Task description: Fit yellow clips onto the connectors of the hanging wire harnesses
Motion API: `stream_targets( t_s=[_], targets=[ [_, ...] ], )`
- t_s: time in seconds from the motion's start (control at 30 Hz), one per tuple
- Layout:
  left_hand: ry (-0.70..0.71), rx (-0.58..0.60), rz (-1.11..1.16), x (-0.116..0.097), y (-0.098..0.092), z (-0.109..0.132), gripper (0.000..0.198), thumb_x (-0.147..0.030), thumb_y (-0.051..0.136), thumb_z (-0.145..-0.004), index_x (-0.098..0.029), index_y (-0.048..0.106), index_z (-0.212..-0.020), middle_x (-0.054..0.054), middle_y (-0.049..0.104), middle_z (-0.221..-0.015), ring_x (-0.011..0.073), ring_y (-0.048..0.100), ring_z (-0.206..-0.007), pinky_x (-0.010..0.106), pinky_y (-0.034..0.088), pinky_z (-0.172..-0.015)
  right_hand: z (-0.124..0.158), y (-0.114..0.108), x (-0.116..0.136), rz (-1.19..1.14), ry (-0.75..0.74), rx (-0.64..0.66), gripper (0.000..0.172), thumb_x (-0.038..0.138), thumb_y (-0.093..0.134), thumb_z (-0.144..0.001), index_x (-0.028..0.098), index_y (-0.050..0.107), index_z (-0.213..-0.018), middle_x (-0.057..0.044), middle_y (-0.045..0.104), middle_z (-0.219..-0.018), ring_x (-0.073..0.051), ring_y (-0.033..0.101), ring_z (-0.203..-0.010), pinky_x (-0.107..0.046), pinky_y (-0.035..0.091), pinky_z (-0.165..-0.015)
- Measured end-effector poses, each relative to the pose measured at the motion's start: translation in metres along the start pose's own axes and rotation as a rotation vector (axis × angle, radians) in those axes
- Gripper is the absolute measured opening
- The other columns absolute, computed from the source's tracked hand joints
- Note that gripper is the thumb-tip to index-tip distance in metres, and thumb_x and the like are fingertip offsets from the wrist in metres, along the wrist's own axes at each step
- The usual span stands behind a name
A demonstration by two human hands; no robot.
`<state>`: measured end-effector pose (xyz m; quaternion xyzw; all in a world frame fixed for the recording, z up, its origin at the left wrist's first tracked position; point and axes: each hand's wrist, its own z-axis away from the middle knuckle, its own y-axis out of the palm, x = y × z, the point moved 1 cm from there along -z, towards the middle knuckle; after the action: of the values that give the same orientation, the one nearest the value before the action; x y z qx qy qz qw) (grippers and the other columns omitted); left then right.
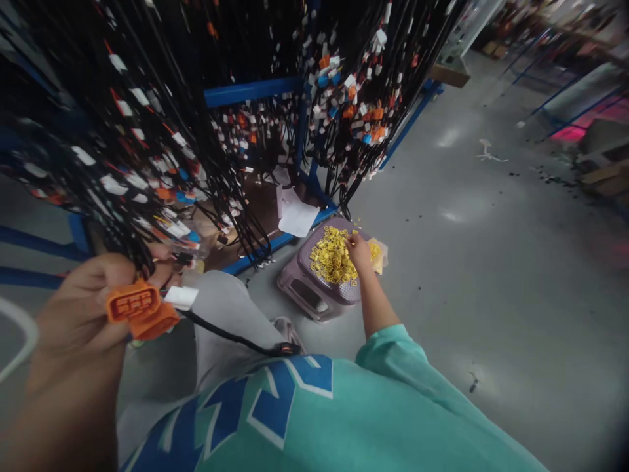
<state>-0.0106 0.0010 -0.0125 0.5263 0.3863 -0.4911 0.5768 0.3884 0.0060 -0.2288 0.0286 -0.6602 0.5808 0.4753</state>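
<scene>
My left hand (83, 314) is closed around an orange plastic connector (140, 308) on a black cable, held up close at the lower left; a white tag (181, 297) sits beside it. My right hand (358, 252) reaches down to a pile of small yellow clips (331, 259) on top of a purple plastic stool (314, 292). Its fingers are pinched among the clips; what they hold is too small to see.
Black wire harnesses with orange, white and blue connectors (354, 98) hang from a blue metal rack (255, 92) ahead and to the left. White papers (297, 216) lie on the rack's base. Grey concrete floor (491, 249) stretches to the right, with shelving far right.
</scene>
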Motion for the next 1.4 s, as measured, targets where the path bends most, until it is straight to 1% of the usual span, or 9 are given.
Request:
stream_targets(
  t_s=[0.13, 0.3, 0.47, 0.63, 0.8, 1.07, 1.13, 1.23, 1.4],
  targets=[
    [0.074, 0.146, 0.045, -0.001, 0.007, 0.005, 0.048, -0.035, 0.087, -0.03, -0.016, 0.043, -0.036, 0.003, 0.059, -0.07, 0.0115, 0.047, -0.056, 0.027, 0.046, -0.046, 0.048, -0.009, 0.04, -0.297, -0.124, 0.068, 0.016, 0.027, 0.047, -0.088, 0.016, 0.053, -0.098, -0.005, 0.068, -0.092, -0.013, 0.066, -0.085, -0.027, 0.052, -0.078],
    [0.128, 0.25, 0.144, 0.002, 0.01, 0.007, 0.043, -0.033, 0.086, -0.038, -0.016, 0.047, -0.04, 0.003, 0.06, -0.076, 0.0096, 0.047, -0.053, 0.028, 0.045, -0.045, 0.114, -0.026, 0.108, -1.025, -0.422, 0.314, 0.022, 0.029, 0.073, -0.067, 0.019, 0.057, -0.078, -0.003, 0.068, -0.097, -0.014, 0.067, -0.084, -0.032, 0.053, -0.082],
    [0.085, 0.327, 0.207, 0.008, 0.004, 0.006, 0.031, -0.027, 0.087, -0.045, -0.018, 0.058, -0.049, 0.001, 0.061, -0.081, 0.0102, 0.051, -0.053, 0.025, 0.044, -0.042, 0.159, -0.047, 0.162, -0.968, -0.659, 0.353, 0.011, 0.029, 0.07, -0.073, 0.021, 0.064, -0.077, -0.002, 0.07, -0.095, -0.015, 0.065, -0.089, -0.033, 0.054, -0.082],
    [0.093, 0.329, 0.214, 0.012, 0.002, 0.005, 0.032, -0.027, 0.087, -0.045, -0.017, 0.059, -0.055, 0.001, 0.065, -0.081, 0.0106, 0.055, -0.052, 0.023, 0.044, -0.043, 0.185, -0.047, 0.19, -1.028, -0.782, 0.278, 0.009, 0.023, 0.071, -0.074, 0.024, 0.066, -0.081, 0.0, 0.071, -0.091, -0.014, 0.066, -0.088, -0.031, 0.055, -0.079],
    [0.119, 0.322, 0.219, 0.01, 0.008, 0.007, 0.036, -0.032, 0.088, -0.044, -0.016, 0.058, -0.055, 0.001, 0.062, -0.067, 0.0102, 0.055, -0.053, 0.02, 0.045, -0.045, 0.204, -0.046, 0.21, -1.029, -0.902, 0.246, 0.01, 0.022, 0.07, -0.075, 0.026, 0.068, -0.083, 0.001, 0.072, -0.091, -0.015, 0.065, -0.091, -0.034, 0.054, -0.084],
    [0.124, 0.366, 0.241, 0.008, 0.003, 0.015, 0.031, -0.028, 0.087, -0.05, -0.015, 0.061, -0.061, 0.0, 0.063, -0.077, 0.0091, 0.058, -0.059, 0.019, 0.048, -0.054, 0.224, -0.048, 0.232, -0.862, -1.051, 0.164, 0.012, 0.021, 0.065, -0.079, 0.028, 0.07, -0.087, 0.0, 0.071, -0.093, -0.016, 0.065, -0.092, -0.037, 0.053, -0.086],
    [0.153, 0.388, 0.22, 0.007, -0.001, 0.017, 0.03, -0.032, 0.084, -0.054, -0.017, 0.065, -0.071, 0.002, 0.065, -0.085, 0.0122, 0.062, -0.067, 0.022, 0.05, -0.06, 0.226, -0.046, 0.235, -0.843, -1.044, 0.149, 0.012, 0.02, 0.065, -0.079, 0.028, 0.07, -0.087, 0.001, 0.071, -0.093, -0.016, 0.065, -0.092, -0.037, 0.053, -0.086],
    [0.195, 0.476, 0.138, 0.006, -0.006, 0.02, 0.049, -0.04, 0.085, -0.051, -0.018, 0.069, -0.091, 0.004, 0.066, -0.087, 0.016, 0.063, -0.073, 0.025, 0.051, -0.065, 0.228, -0.045, 0.238, -0.846, -1.027, 0.152, 0.012, 0.02, 0.064, -0.079, 0.028, 0.069, -0.087, 0.0, 0.071, -0.094, -0.016, 0.065, -0.092, -0.038, 0.052, -0.087],
    [0.184, 0.414, 0.03, 0.006, -0.007, 0.021, 0.035, -0.027, 0.088, -0.045, -0.019, 0.071, -0.074, 0.001, 0.065, -0.08, 0.0114, 0.059, -0.065, 0.021, 0.048, -0.059, 0.232, -0.044, 0.243, -0.851, -1.048, 0.164, 0.014, 0.018, 0.064, -0.079, 0.028, 0.069, -0.087, 0.001, 0.07, -0.097, -0.016, 0.064, -0.095, -0.036, 0.052, -0.088]
  ],
)
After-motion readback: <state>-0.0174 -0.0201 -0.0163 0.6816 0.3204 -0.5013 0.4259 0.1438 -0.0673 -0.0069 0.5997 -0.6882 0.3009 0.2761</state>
